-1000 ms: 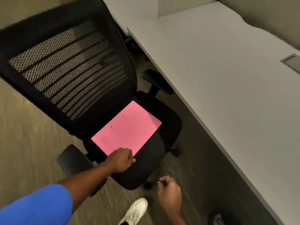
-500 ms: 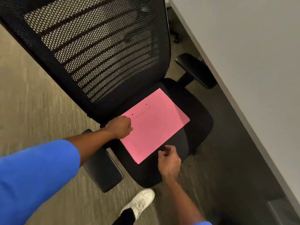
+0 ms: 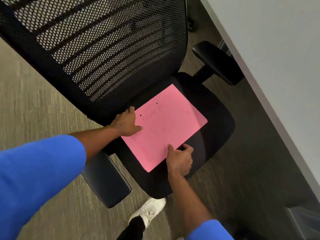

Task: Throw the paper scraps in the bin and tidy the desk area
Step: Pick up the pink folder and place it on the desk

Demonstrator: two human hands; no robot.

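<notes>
Pink paper lies flat on the chair seat, long axis running 11 to 5 o'clock. Left hand presses spread fingers at its 9 o'clock edge; right hand pinches the 6 o'clock edge.

Paper: pink sheet, faint print, two black dots
Pose: flat, turned askew
Place: on chair seat
</notes>
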